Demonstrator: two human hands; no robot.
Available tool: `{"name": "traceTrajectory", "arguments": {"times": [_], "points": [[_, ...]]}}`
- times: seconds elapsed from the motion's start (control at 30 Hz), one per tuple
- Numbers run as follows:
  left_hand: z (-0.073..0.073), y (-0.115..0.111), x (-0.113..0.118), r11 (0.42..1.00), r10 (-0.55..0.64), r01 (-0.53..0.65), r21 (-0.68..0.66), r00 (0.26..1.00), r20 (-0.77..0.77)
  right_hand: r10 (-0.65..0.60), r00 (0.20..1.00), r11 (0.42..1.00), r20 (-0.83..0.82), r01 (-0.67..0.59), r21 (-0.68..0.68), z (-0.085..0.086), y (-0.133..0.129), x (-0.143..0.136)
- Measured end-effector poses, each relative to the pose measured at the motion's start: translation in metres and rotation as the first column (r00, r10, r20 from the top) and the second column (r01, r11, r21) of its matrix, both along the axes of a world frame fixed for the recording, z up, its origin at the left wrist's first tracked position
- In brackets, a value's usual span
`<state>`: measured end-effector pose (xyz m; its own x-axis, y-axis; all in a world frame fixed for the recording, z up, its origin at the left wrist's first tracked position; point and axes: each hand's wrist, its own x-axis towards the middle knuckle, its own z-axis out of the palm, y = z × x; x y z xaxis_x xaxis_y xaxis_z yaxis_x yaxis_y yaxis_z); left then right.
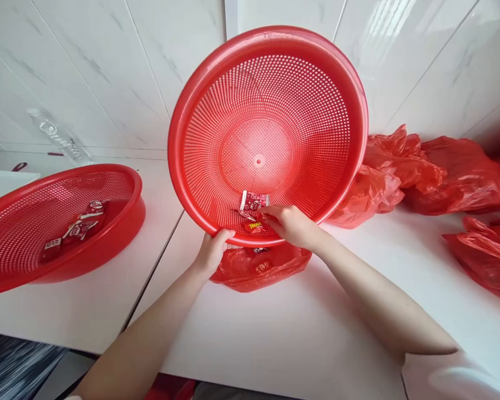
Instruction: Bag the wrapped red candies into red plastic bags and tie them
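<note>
A large red plastic basket [266,36] with perforated walls is tilted toward me over the table. My left hand [211,253] grips its lower rim, thumb on the inside edge. Inside the basket, my right hand [289,225] has its fingers curled at a few small snack packets. A pink and white packet [254,201] lies just above my fingertips, and a red packet with yellow letters [254,226] sits beside them. What the fingers hold is partly hidden. Beneath the lower rim, a red plastic bag [262,275] lies open with packets in it.
At left, a second red basket [108,250] leans on the table [308,328] with several packets inside. A clear plastic bottle [60,136] lies by the tiled wall [108,66]. Filled red bags [462,172] stand at right. A seam [154,266] crosses the table.
</note>
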<state>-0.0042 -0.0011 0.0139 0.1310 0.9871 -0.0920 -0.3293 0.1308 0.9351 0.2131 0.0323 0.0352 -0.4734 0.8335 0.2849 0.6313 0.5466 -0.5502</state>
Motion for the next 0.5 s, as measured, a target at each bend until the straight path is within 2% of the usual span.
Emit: {"name": "traceTrajectory", "arguments": {"times": [0.1,0.23,0.3,0.4,0.5], "points": [[0.0,0.003,-0.002,0.999,0.023,-0.023,0.04,1.0,-0.001,-0.041,0.971,0.985,-0.236,0.0,-0.173,0.001,0.003,0.005],[0.0,0.007,-0.004,0.994,0.075,-0.075,0.081,0.997,0.006,-0.037,0.86,0.882,-0.509,-0.211,-0.42,0.003,0.003,0.008],[0.0,0.007,-0.004,0.991,0.089,-0.09,0.096,0.996,0.015,-0.043,0.836,0.856,-0.547,-0.251,-0.452,0.006,0.001,0.008],[0.0,0.008,-0.003,0.987,0.125,-0.127,0.102,0.992,0.021,-0.016,0.847,0.839,-0.531,-0.278,-0.468,0.012,-0.004,0.01],[0.001,0.008,-0.002,0.985,0.138,-0.141,0.103,0.99,0.034,0.124,0.909,0.785,-0.398,-0.336,-0.521,0.019,-0.01,0.011]]}}
